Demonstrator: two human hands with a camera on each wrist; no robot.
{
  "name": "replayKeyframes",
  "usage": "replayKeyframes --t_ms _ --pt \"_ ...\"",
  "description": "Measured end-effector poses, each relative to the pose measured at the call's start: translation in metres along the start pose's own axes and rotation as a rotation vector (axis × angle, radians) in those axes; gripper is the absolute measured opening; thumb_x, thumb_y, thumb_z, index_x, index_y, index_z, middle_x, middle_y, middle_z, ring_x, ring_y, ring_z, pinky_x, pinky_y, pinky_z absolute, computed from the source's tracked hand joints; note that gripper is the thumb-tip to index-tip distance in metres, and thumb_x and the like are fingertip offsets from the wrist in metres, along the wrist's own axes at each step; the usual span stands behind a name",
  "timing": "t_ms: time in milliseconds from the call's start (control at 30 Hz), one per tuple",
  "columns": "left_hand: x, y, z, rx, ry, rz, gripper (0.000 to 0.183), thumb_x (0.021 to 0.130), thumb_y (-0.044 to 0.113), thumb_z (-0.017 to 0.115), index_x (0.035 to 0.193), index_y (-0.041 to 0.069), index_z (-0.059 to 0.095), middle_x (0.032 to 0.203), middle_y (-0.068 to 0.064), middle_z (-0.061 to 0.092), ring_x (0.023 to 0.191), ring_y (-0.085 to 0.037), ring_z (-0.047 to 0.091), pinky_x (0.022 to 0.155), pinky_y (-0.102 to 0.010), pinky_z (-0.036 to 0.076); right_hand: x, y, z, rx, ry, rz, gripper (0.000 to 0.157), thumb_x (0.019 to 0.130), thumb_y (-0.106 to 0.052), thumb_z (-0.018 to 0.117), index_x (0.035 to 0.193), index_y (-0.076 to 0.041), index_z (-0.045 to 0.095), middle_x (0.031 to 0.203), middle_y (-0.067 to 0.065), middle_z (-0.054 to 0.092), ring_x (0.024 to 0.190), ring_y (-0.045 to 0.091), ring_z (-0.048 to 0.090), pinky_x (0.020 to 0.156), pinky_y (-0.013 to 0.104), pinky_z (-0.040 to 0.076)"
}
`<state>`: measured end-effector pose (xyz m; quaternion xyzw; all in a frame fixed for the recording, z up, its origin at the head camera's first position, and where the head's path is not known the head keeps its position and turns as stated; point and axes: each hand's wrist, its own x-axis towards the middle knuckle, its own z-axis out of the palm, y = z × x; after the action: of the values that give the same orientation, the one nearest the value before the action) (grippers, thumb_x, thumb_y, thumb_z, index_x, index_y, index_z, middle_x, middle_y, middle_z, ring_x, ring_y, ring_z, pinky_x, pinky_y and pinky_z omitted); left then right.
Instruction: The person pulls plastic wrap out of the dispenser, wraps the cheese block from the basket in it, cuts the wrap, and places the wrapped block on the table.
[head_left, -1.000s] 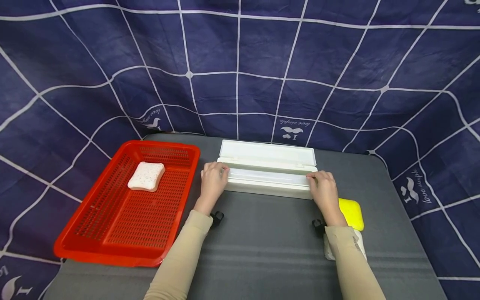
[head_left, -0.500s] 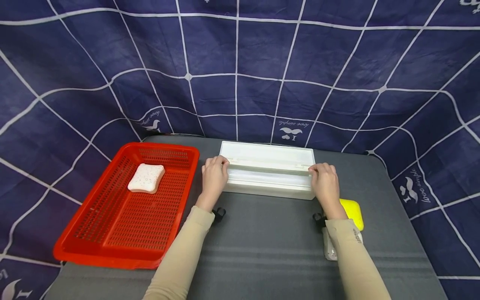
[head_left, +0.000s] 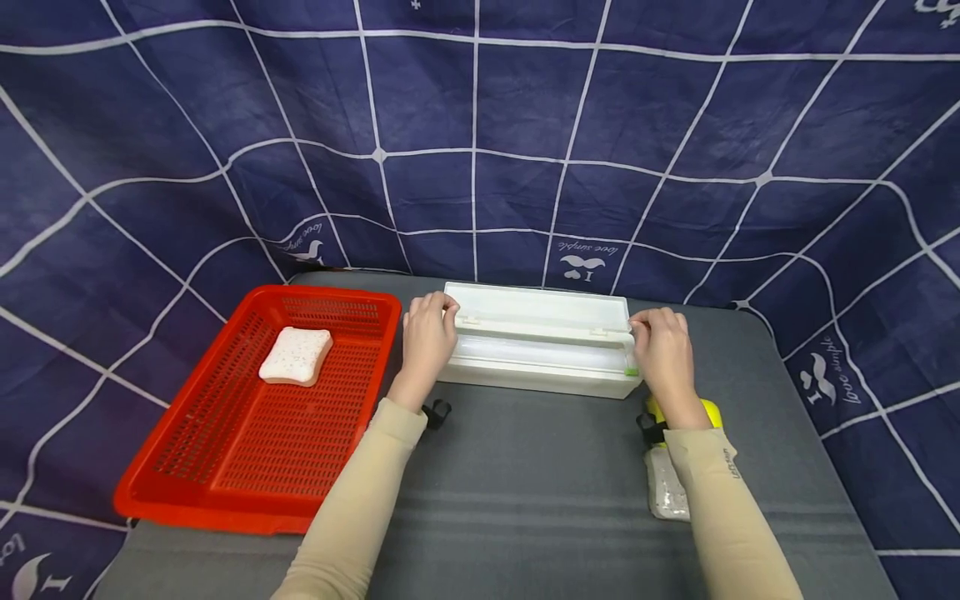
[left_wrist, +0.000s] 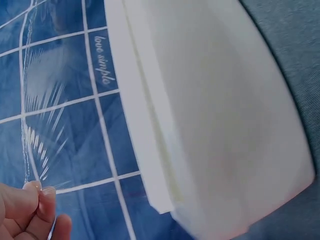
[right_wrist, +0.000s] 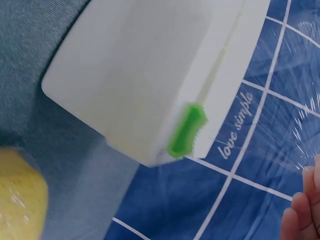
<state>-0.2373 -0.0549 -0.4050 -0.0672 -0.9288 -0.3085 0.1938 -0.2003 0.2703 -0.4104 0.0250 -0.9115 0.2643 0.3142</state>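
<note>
A long white cling film dispenser (head_left: pixel 540 382) stands on the grey table with its lid (head_left: pixel 536 307) folded back. My left hand (head_left: pixel 427 337), over its left end, pinches the edge of clear cling film (left_wrist: pixel 45 105) between thumb and forefinger. In the left wrist view the film is stretched and creased near those fingertips. My right hand (head_left: pixel 666 350) is at the dispenser's right end, fingertips drawn together at the film's other corner, where creases fan out in the right wrist view. A green slider (right_wrist: pixel 189 131) shows at the dispenser's right end.
A red perforated basket (head_left: pixel 300 442) stands on the left, holding a white bread-slice-shaped piece (head_left: pixel 296 356). Under my right forearm lie a yellow rounded item (head_left: pixel 711 412) and a whitish one in clear wrapping (head_left: pixel 667 487). A blue checked cloth (head_left: pixel 525 108) hangs behind the table.
Both hands have risen and moved away from the person, drawing the film up from the dispenser. My right hand has also shifted right, and the green slider has come into sight.
</note>
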Motion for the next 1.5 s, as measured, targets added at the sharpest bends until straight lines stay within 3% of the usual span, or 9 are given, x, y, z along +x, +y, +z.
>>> replayKeyframes --t_ms 633,1133,1500 --pt "0.024 0.022 -0.034 -0.033 0.096 0.120 0.013 0.099 0.015 0.058 0.097 0.004 0.066 0.093 -0.012 0.066 0.095 -0.034 0.056 0.089 -0.044 0.046 0.023 -0.014 -0.022 0.060 0.132 -0.037 0.010 0.094 0.001 0.061 0.092 0.010 0.064 0.086 0.025 0.056 0.086 0.043 0.048 0.077 0.049 0.037" --pt "0.038 0.043 -0.063 -0.072 0.210 0.206 0.012 0.098 0.013 0.060 0.097 0.003 0.066 0.091 -0.013 0.066 0.090 -0.034 0.056 0.081 -0.043 0.046 0.044 -0.036 -0.047 0.097 0.273 -0.077 0.010 0.094 0.001 0.060 0.093 0.009 0.065 0.087 0.027 0.055 0.086 0.044 0.048 0.079 0.049 0.036" --pt "0.049 0.057 -0.080 -0.101 0.270 0.238 0.014 0.098 0.013 0.059 0.099 0.001 0.065 0.094 -0.014 0.067 0.091 -0.033 0.055 0.081 -0.041 0.047 0.058 -0.048 -0.058 0.106 0.335 -0.058 0.017 0.097 -0.007 0.059 0.096 0.009 0.066 0.091 0.027 0.057 0.087 0.040 0.050 0.080 0.037 0.033"
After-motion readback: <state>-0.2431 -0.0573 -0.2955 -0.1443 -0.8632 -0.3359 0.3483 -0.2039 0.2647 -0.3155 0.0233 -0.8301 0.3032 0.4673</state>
